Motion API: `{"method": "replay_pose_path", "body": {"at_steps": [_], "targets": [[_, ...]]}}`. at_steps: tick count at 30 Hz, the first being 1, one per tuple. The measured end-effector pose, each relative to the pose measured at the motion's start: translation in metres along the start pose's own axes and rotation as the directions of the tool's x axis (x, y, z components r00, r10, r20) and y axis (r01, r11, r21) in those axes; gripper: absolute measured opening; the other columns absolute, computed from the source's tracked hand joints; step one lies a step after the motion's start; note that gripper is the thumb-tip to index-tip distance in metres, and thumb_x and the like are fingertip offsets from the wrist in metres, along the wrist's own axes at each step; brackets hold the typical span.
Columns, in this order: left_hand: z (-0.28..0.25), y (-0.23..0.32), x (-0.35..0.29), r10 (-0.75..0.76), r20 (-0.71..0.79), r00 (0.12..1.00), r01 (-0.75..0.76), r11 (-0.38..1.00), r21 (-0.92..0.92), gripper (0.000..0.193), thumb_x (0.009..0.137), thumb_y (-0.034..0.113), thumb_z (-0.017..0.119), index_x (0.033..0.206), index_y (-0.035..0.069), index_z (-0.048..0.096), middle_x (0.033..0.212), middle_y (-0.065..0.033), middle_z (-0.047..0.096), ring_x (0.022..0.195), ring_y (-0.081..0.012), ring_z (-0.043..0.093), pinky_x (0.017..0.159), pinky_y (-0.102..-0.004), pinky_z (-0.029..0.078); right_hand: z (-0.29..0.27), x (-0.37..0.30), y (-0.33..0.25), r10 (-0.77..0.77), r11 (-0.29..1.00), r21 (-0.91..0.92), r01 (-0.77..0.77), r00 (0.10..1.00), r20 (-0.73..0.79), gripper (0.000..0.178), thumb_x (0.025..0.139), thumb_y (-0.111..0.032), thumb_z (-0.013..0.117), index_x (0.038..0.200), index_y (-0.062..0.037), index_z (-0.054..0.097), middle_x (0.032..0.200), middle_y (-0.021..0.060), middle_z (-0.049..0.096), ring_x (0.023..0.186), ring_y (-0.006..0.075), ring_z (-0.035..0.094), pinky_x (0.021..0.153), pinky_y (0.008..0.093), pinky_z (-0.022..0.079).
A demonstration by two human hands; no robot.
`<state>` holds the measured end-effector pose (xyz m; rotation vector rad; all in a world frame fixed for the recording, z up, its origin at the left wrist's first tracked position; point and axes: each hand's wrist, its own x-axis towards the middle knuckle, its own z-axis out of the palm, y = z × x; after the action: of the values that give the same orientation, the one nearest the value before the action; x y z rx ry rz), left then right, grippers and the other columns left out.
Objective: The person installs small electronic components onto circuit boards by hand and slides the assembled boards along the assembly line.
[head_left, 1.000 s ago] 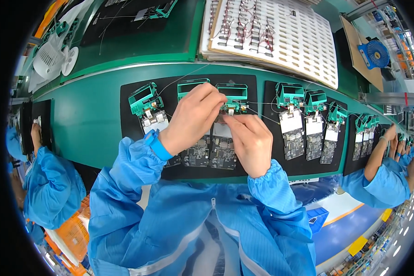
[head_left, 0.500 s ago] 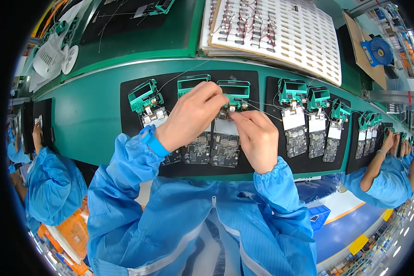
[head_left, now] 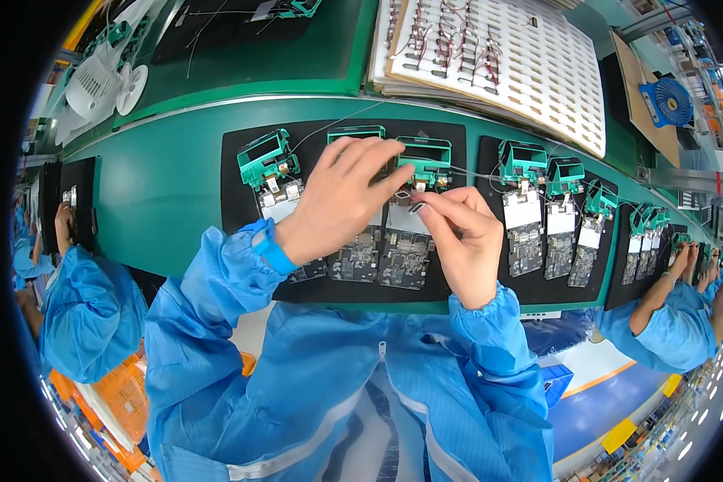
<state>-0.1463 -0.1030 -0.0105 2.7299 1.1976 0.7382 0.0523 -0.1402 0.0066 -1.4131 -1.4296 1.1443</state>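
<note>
1. If gripped only by a corner, could slip: see the small dark-edged piece (head_left: 418,207), apparently clamped between thumb and forefinger of the right hand (head_left: 467,241), just in front of the green holder (head_left: 435,166) and above the circuit board (head_left: 407,259).
2. Note thumb and forefinger of the left hand (head_left: 329,205), parted over the left side of that holder; cannot tell whether pressed against it.
3. With a careless knock from either of the hands, could tilt the holder and strain its join to the board.
4. Beware the thin grey wire (head_left: 475,173), stretching right from the holder toward the next mat: if snagged on a fingertip, could drag everything askew.
5. Compare textures: hard, glossy plastic in a hollow box shape with a wide dark window; stiff, oblong board crowded with tiny parts; smooth white patch (head_left: 410,218) across its upper portion.
6. Beneath, find a matt black mat (head_left: 241,213) on the smooth green bench (head_left: 161,201); being dark, could hide a dropped piece.
7. Beyond, see a white tray (head_left: 546,72) pierced with rows of narrow slots.
</note>
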Motion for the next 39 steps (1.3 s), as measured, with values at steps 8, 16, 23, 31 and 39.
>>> {"method": "replay_pose_path", "body": {"at_steps": [8, 16, 23, 31, 39], "targets": [[-0.037, 0.012, -0.039, -0.507, 0.297, 0.809, 0.437, 0.18, -0.881, 0.033, 0.088, -0.006, 0.066, 0.121, -0.001, 0.062, 0.107, -0.0082, 0.06, 0.095, -0.0132, 0.066, 0.083, -0.0264, 0.056, 0.038, -0.005, -0.006, 0.026, 0.997, 0.069, -0.032, 0.996, 0.085, 0.018, 0.086, -0.001, 0.073, 0.103, -0.0046, 0.077, 0.084, 0.0041, 0.061, 0.07, 0.0096, 0.056, 0.059, 0.0239, 0.045], [-0.044, -0.035, -0.044, -0.485, 0.007, 0.875, 0.407, 0.726, -0.555, 0.016, 0.084, -0.003, 0.07, 0.099, -0.002, 0.072, 0.09, -0.012, 0.067, 0.083, -0.0234, 0.067, 0.07, -0.0302, 0.054, 0.077, 0.011, -0.017, -0.22, 0.928, -0.276, 0.25, 0.966, 0.133, 0.016, 0.087, -0.006, 0.069, 0.103, -0.0043, 0.072, 0.08, 0.0126, 0.061, 0.065, 0.0328, 0.062, 0.057, 0.0385, 0.05], [-0.021, -0.049, -0.048, -0.363, -0.156, 0.919, 0.292, 0.89, -0.351, 0.018, 0.077, -0.005, 0.073, 0.095, 0.0, 0.07, 0.09, -0.0108, 0.068, 0.082, -0.0265, 0.066, 0.069, -0.034, 0.053, 0.096, 0.02, -0.006, -0.282, 0.806, -0.485, 0.34, 0.94, 0.191, 0.005, 0.088, -0.007, 0.065, 0.091, -0.0031, 0.067, 0.076, 0.0138, 0.059, 0.064, 0.0355, 0.063, 0.056, 0.0445, 0.05], [-0.022, -0.042, -0.045, -0.304, -0.153, 0.94, 0.259, 0.931, -0.258, 0.021, 0.074, -0.008, 0.071, 0.094, 0.0, 0.07, 0.093, -0.0103, 0.067, 0.081, -0.0272, 0.065, 0.07, -0.0358, 0.054, 0.093, 0.023, -0.004, -0.236, 0.827, -0.478, 0.294, 0.955, 0.179, 0.007, 0.088, -0.008, 0.065, 0.084, -0.0032, 0.063, 0.075, 0.0137, 0.061, 0.064, 0.0368, 0.063, 0.055, 0.0454, 0.049], [-0.013, -0.04, -0.048, -0.37, -0.125, 0.92, 0.307, 0.883, -0.355, 0.032, 0.074, -0.008, 0.072, 0.104, 0.001, 0.072, 0.111, -0.0146, 0.061, 0.085, -0.027, 0.066, 0.072, -0.034, 0.055, 0.085, 0.025, -0.001, -0.214, 0.856, -0.441, 0.268, 0.962, 0.169, 0.008, 0.088, -0.008, 0.065, 0.083, -0.0021, 0.064, 0.076, 0.0146, 0.062, 0.065, 0.0381, 0.063, 0.056, 0.0466, 0.049]]}}
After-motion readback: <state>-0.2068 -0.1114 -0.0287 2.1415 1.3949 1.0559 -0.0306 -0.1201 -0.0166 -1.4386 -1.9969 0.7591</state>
